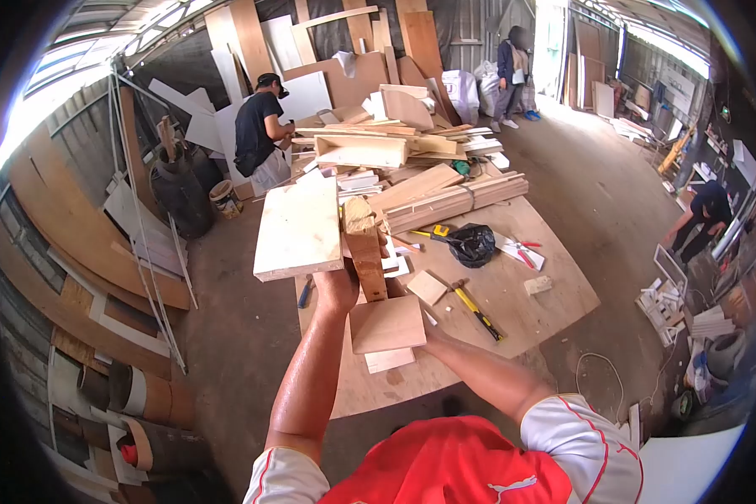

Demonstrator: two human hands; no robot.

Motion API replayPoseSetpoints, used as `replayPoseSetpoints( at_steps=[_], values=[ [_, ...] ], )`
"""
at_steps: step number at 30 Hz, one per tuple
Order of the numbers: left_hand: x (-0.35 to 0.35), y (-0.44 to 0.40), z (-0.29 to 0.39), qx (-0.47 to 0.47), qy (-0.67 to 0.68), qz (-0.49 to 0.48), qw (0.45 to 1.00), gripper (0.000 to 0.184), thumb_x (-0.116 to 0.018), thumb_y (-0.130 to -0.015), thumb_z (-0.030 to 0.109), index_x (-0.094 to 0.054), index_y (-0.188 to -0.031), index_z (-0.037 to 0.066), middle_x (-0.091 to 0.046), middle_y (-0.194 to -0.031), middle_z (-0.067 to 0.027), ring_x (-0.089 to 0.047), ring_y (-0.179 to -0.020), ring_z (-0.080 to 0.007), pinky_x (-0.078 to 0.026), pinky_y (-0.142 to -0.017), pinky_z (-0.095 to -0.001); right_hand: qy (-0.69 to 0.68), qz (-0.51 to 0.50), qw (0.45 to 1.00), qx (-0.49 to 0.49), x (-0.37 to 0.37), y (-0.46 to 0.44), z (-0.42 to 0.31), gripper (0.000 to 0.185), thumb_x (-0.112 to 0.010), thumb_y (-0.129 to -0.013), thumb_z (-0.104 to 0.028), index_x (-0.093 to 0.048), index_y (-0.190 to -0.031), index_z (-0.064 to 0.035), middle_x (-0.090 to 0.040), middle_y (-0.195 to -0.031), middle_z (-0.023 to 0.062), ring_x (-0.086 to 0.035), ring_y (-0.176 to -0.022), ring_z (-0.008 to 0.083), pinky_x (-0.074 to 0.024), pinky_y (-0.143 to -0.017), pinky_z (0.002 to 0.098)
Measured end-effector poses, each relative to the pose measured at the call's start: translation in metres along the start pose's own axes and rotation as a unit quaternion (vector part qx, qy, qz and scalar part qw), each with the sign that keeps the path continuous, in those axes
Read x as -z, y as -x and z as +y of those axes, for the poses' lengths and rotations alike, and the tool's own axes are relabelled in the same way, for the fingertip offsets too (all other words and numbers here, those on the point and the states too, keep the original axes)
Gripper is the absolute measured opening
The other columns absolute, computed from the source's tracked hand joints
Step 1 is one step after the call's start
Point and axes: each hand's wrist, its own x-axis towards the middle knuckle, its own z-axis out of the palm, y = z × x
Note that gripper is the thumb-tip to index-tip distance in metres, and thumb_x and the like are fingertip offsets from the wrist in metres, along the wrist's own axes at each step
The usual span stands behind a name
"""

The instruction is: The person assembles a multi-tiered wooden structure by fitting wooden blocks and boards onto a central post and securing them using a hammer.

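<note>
Left hand (338, 286) grips wooden block (365, 256) | long axis points forward | right hand (426, 333) (mostly hidden): lower right, can't tell grip

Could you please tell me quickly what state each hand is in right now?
Left hand: closed, holding the upright wood piece.
Right hand: mostly hidden behind the lower board; its grip cannot be told.
</note>
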Motion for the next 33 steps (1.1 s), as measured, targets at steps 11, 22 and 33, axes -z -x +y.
replayPoseSetpoints(
  at_steps=[11, 22, 33],
  values=[
    [0.023, 0.010, -0.053, 0.022, 0.027, 0.013, 0.999, 0.077, -0.031, -0.102, 0.067, -0.050, -0.135, -0.001, -0.067, -0.107, -0.0156, -0.065, -0.100, -0.0278, -0.051, -0.093, -0.0411, 0.012, 0.041, 0.999, -0.022, -0.005, 0.020, 0.000, 0.057, -0.079, -0.087, -0.028, -0.056, -0.135, -0.0068, -0.066, -0.128, 0.0126, -0.064, -0.118, 0.0256, -0.0532, -0.097, 0.0405],
    [0.059, 0.027, -0.068, -0.243, -0.254, 0.011, 0.936, 0.038, -0.046, -0.109, 0.034, -0.056, -0.123, 0.000, -0.055, -0.119, -0.0089, -0.056, -0.105, -0.0201, -0.049, -0.091, -0.0406, -0.003, 0.052, 0.999, 0.014, -0.004, 0.036, 0.027, 0.059, -0.080, -0.086, -0.027, -0.055, -0.135, -0.0063, -0.066, -0.128, 0.0126, -0.064, -0.117, 0.0248, -0.0540, -0.096, 0.0399],
    [-0.013, 0.045, -0.027, -0.107, -0.054, 0.040, 0.992, 0.022, -0.067, -0.100, 0.013, -0.064, -0.115, -0.004, -0.071, -0.107, -0.0105, -0.067, -0.097, -0.0163, -0.056, -0.090, -0.0342, -0.026, 0.123, 0.992, -0.024, 0.046, 0.053, -0.043, 0.060, -0.080, -0.087, -0.027, -0.053, -0.138, -0.0065, -0.066, -0.128, 0.0123, -0.064, -0.120, 0.0230, -0.0535, -0.097, 0.0387]
  ],
)
